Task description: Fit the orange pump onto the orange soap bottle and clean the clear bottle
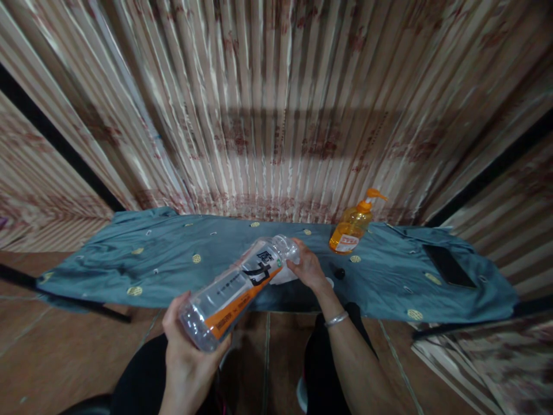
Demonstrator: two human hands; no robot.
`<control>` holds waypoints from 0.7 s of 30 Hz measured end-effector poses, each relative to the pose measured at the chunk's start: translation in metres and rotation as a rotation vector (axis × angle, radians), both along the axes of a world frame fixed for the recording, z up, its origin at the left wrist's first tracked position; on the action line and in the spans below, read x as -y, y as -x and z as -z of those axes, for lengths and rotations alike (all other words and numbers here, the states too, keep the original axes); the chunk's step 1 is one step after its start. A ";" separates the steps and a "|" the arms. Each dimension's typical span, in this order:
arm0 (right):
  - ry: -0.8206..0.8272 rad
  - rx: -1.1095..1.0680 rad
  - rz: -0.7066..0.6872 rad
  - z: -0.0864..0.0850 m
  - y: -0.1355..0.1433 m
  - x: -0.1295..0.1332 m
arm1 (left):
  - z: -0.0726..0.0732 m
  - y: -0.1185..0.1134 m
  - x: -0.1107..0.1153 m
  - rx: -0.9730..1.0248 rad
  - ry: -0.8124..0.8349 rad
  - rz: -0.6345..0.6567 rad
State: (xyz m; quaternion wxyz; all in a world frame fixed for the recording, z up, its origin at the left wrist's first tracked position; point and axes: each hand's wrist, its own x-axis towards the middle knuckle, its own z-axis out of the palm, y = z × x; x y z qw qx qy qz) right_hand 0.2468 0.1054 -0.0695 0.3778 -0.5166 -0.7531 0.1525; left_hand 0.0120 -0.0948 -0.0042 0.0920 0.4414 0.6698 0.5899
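Clear plastic bottle (237,291), tilted over the near edge of a cloth-covered table (166,274); left hand (188,346) gripping base, right hand (307,266) grasping neck. Behind it, partly blocked: white item (283,276). Beyond: small black object (339,273), flat black device (449,266), orange pump bottle (351,226), patterned curtain (268,115).

We held our left hand (188,351) cupped at lower left; our right hand (309,266) was curled near the frame's middle, forearm (356,354) slanting toward lower right.
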 end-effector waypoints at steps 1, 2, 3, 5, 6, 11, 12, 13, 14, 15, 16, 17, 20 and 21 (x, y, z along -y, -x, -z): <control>-0.003 -0.002 -0.002 0.000 0.000 0.000 | 0.001 0.000 0.000 0.003 -0.004 0.001; -0.004 -0.003 -0.005 0.000 0.000 0.000 | 0.001 0.000 0.000 0.009 -0.009 0.003; -0.003 -0.003 -0.007 0.000 0.000 0.000 | 0.001 0.000 0.000 0.012 -0.013 0.002; 0.003 -0.001 -0.004 -0.001 0.000 0.001 | 0.001 -0.001 0.000 0.010 -0.018 -0.003; 0.006 0.002 -0.002 -0.001 0.000 0.001 | 0.001 -0.002 0.000 0.009 -0.018 -0.004; 0.016 0.011 -0.010 -0.004 -0.001 0.002 | 0.000 -0.002 0.001 0.023 -0.004 0.005; 0.012 0.013 -0.012 -0.004 -0.001 0.002 | 0.000 -0.002 0.001 0.023 -0.004 0.006; 0.006 0.016 -0.011 -0.003 -0.001 0.002 | 0.001 -0.002 0.001 0.020 -0.005 0.006; 0.000 0.019 -0.009 -0.003 -0.001 0.002 | 0.001 -0.002 0.001 0.018 -0.006 0.005; -0.005 0.021 -0.006 -0.003 -0.001 0.002 | 0.001 -0.002 0.001 0.018 -0.007 0.002; -0.009 0.022 -0.003 -0.002 -0.001 0.001 | 0.001 -0.002 0.000 0.019 -0.009 -0.002; -0.010 0.021 -0.001 -0.002 -0.001 0.001 | 0.001 -0.002 0.000 0.019 -0.010 -0.006; -0.004 0.013 -0.001 -0.002 -0.001 0.001 | 0.001 -0.001 0.001 0.015 0.001 -0.013; 0.003 0.010 -0.002 -0.002 -0.001 0.001 | 0.001 -0.001 0.001 0.012 0.006 -0.012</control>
